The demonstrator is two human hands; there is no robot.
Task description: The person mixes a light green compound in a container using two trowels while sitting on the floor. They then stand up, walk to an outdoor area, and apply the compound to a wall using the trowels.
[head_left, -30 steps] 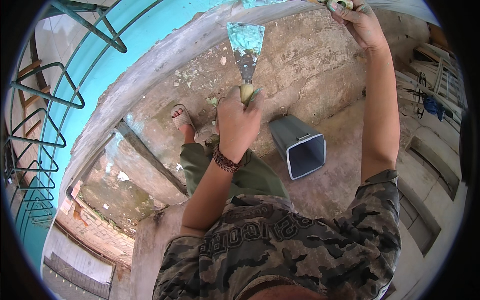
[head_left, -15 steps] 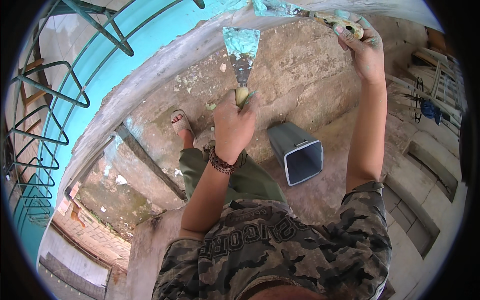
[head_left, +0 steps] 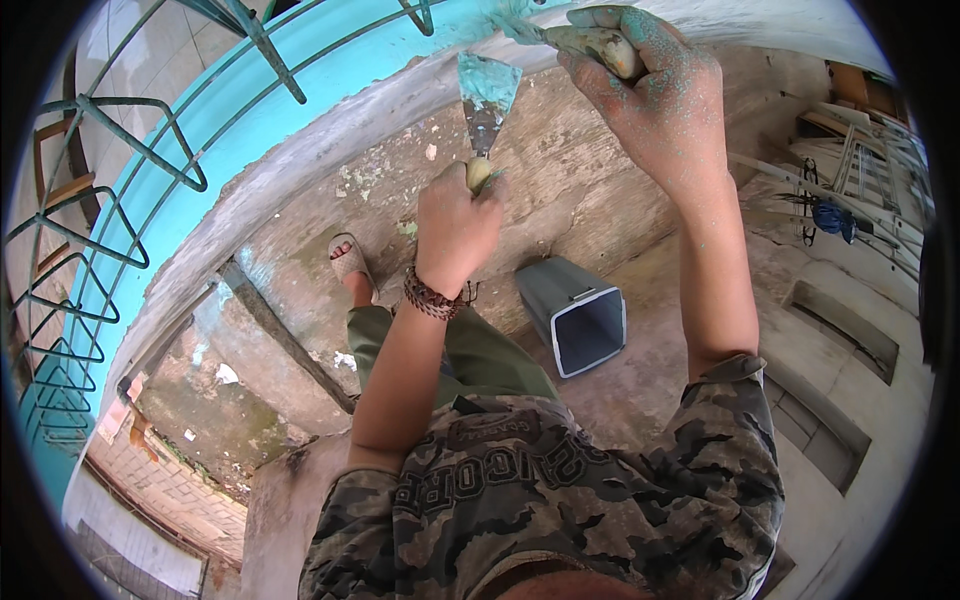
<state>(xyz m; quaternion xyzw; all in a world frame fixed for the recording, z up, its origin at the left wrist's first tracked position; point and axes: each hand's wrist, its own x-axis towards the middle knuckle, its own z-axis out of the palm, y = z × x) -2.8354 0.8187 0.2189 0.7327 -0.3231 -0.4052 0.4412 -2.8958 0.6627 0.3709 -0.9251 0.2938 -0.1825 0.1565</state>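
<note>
My left hand (head_left: 458, 225) grips the short pale handle of a putty knife (head_left: 487, 100), its wide blade pointing away from me and smeared with turquoise paste. Closer to the wall, my right hand (head_left: 672, 105) is closed round the worn handle of a second scraper (head_left: 598, 45). That scraper's turquoise-coated blade is blurred and lies at the lower edge of the painted turquoise wall (head_left: 350, 50); whether it touches cannot be made out. Turquoise specks cover the back of my right hand.
A grey plastic bin (head_left: 575, 318) lies on its side on the stained concrete floor, mouth toward me. Green metal grillwork (head_left: 105, 240) juts out at the left. A beam (head_left: 285, 335) crosses the floor by my sandalled foot (head_left: 350, 262). Metal racks (head_left: 870, 190) stand at the right.
My right hand has moved left and closer, its scraper shifting along the wall. My left hand stays almost in place with its putty knife. The view has shifted slightly.
</note>
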